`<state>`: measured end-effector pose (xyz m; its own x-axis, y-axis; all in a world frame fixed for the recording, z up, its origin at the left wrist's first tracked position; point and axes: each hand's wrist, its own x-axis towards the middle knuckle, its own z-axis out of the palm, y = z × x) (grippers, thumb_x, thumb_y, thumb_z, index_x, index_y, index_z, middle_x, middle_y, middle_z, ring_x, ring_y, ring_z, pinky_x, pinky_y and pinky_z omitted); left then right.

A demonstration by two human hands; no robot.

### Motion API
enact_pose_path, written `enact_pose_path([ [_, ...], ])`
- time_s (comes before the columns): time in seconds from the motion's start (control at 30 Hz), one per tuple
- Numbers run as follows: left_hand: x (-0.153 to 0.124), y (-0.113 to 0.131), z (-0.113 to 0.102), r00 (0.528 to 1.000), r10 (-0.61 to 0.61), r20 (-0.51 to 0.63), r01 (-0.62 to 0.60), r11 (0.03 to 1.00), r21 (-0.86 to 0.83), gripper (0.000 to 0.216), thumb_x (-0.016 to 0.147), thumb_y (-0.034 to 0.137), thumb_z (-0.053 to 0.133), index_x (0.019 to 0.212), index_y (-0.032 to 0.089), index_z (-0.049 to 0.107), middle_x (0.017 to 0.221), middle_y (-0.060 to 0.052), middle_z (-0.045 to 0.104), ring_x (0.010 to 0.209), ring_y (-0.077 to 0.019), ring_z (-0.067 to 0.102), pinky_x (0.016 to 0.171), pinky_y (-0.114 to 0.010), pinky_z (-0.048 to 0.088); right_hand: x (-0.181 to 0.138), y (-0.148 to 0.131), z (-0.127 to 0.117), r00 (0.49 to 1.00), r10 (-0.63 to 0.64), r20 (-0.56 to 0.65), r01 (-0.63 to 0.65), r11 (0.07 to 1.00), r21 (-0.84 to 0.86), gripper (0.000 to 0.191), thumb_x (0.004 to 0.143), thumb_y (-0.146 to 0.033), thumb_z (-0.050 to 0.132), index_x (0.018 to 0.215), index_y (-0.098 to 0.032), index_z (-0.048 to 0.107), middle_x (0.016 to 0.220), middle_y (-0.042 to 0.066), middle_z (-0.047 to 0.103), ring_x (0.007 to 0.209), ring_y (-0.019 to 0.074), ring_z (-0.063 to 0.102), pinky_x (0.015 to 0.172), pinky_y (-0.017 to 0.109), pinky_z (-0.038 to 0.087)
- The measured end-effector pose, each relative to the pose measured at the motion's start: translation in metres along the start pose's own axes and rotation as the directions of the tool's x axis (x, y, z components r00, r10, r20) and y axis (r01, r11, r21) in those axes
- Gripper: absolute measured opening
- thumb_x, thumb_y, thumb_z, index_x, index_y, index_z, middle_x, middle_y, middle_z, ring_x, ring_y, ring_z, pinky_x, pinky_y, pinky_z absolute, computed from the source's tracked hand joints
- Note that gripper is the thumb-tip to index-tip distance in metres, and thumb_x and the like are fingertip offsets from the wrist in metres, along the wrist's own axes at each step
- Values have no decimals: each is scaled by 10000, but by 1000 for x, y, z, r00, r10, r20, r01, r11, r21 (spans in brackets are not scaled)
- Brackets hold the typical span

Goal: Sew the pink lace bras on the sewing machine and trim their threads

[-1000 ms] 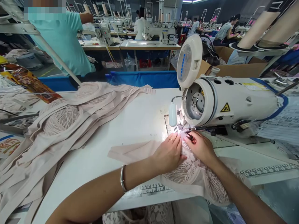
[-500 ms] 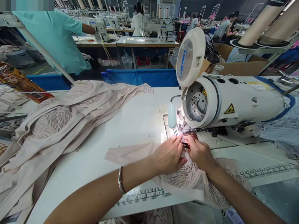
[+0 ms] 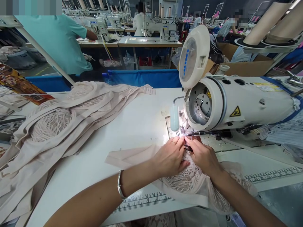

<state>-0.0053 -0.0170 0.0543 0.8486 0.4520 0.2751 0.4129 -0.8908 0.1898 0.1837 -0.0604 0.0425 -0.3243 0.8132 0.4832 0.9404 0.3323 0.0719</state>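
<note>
A pale pink lace garment piece lies on the white table under the needle of a white sewing machine. My left hand rests flat on the fabric just left of the needle, fingers stretched forward, a ring on one finger and a silver bangle on the wrist. My right hand presses the fabric right beside it and grips a small dark thread snipper between its fingers. The needle area is brightly lit by the machine lamp.
A heap of the same pink lace pieces covers the table's left half. A printed ruler runs along the near table edge. A blue bin edge lies behind the table. A person in a teal shirt stands at back left; cardboard boxes at back right.
Both hands have stayed at the needle; the right hand shifted slightly left, closer to the left hand, with the snipper. The view drifted a little.
</note>
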Motion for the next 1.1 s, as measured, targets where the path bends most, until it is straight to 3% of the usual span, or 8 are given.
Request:
enact_pose_path([
  [0.17, 0, -5, -2, 1000, 3, -5, -3, 1000, 19, 604, 940, 517, 562, 1277, 18, 533, 1341, -214, 560, 1131, -327, 551, 1006, -445, 428, 1, 0, 2, 1000, 7, -6, -7, 1000, 5, 398, 860, -52, 456, 1158, -125, 710, 784, 36, 733, 591, 154, 655, 557, 268, 480],
  [0.37, -3, -7, -1, 1000, -18, 14, 17, 999, 40, 654, 978, 573, 478, 1363, 45, 487, 1413, -185, 552, 1208, -311, 540, 1074, -448, 364, 1, -2, -1, 1000, 3, -30, -2, 999, 37, 430, 837, -37, 431, 1153, -133, 707, 897, 49, 765, 684, 155, 691, 610, 254, 510],
  [0.63, -4, -5, 0, 998, -53, 23, 50, 989, 139, 688, 1015, 590, 368, 1420, 40, 445, 1464, -194, 519, 1319, -333, 484, 1122, -528, 275, 3, -3, 3, 998, 39, -44, -38, 999, 26, 446, 790, -26, 441, 1109, -137, 733, 762, 11, 732, 579, 159, 650, 527, 282, 471],
  [0.93, -4, -6, -2, 997, -65, 47, 59, 992, 111, 682, 1014, 585, 368, 1428, 48, 441, 1496, -213, 482, 1358, -333, 469, 1129, -524, 283, 5, -4, 0, 995, 90, 49, -91, 995, 39, 468, 798, -38, 435, 1166, -166, 696, 845, 38, 748, 659, 172, 673, 574, 271, 476],
  [1.1, -3, -7, -2, 999, -36, 25, 32, 985, 171, 695, 1007, 579, 414, 1402, 10, 470, 1471, -223, 505, 1353, -346, 474, 1118, -515, 325, 8, 0, -2, 976, 168, 136, -178, 982, 67, 342, 836, -79, 454, 1092, -177, 659, 800, 49, 745, 646, 184, 667, 568, 268, 450],
])
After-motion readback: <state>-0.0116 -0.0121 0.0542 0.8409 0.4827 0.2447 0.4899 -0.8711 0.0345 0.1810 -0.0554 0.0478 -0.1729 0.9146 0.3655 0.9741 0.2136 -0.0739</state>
